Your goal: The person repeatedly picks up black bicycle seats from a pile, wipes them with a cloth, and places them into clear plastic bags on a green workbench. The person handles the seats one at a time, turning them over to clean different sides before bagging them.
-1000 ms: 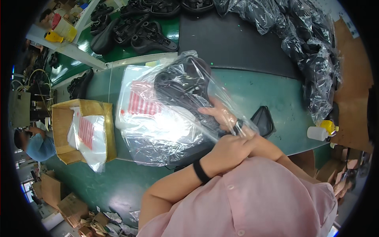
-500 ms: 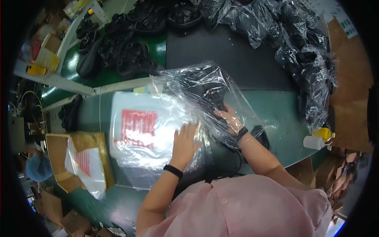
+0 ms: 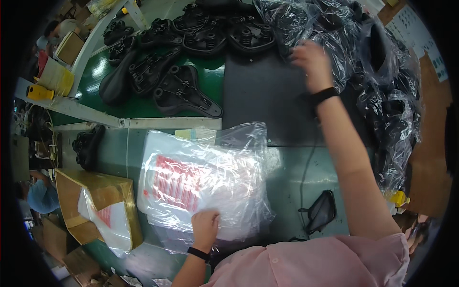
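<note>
My left hand [image 3: 205, 227] is at the near part of a stack of clear plastic bags [image 3: 234, 177] with red print. Its fingers are curled together on the top bag's plastic. Stretched far forward, my right hand [image 3: 311, 64] is blurred by motion, its fingers loosely apart with nothing visible in them. It is beside the bagged black bicycle saddles [image 3: 334, 52] heaped at the back right, above a black mat [image 3: 267, 95]. Bare black saddles [image 3: 189, 93] lie underside up to the left of the mat, several more behind them.
A cardboard box [image 3: 129, 191] holding more printed bags stands at the left. A white metal frame [image 3: 95, 112] edges the green bench. Near me on the right lies a small dark mesh pouch [image 3: 321, 211]. A yellow bottle [image 3: 398, 198] stands at the bench's right edge.
The bagged saddle has left the area in front of me, and my right hand has moved forward to the far heap. My left hand has drawn nearer and its fingers have curled.
</note>
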Available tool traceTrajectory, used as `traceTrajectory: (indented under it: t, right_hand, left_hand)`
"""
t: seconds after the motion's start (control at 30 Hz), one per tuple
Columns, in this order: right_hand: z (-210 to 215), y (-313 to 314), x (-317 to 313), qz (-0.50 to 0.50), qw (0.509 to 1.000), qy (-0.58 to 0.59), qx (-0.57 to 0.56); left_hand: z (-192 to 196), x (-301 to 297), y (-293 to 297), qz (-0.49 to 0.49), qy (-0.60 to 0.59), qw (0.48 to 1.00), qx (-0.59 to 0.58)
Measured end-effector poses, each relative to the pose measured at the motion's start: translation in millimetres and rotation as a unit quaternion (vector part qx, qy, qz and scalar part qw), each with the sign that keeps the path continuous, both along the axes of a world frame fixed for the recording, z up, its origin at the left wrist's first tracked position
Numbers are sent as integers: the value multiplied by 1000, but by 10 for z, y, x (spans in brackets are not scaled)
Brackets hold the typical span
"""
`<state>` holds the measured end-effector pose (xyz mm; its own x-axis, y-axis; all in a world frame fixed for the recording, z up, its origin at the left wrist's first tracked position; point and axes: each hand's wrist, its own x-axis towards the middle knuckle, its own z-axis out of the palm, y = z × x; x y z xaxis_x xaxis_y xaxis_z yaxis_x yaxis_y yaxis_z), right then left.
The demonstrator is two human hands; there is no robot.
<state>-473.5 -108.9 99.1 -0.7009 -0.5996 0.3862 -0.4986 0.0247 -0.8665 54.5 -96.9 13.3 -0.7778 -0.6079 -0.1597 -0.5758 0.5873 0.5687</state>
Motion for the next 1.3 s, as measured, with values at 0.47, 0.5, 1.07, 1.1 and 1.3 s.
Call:
traceTrajectory:
  t: [0.47, 0.5, 1.07, 1.1, 1.3]
  right_hand:
    - [-633, -1437, 1794, 110, 926, 198, 302]
    - [-488, -1259, 1796, 123, 920, 230, 292]
    - [1068, 1521, 2206, 145, 906, 348, 190]
    - [995, 1662, 2322, 161, 939, 229, 199]
    - [442, 2265, 2999, 398, 623, -662, -127]
  left_hand:
    - [202, 680, 39, 224, -95, 955, 172]
    - [279, 624, 100, 237, -75, 949, 192]
    - [-103, 66, 488, 134, 159, 959, 191]
    - [-39, 52, 489, 207, 197, 922, 262]
    - [300, -67, 266, 144, 175, 974, 27]
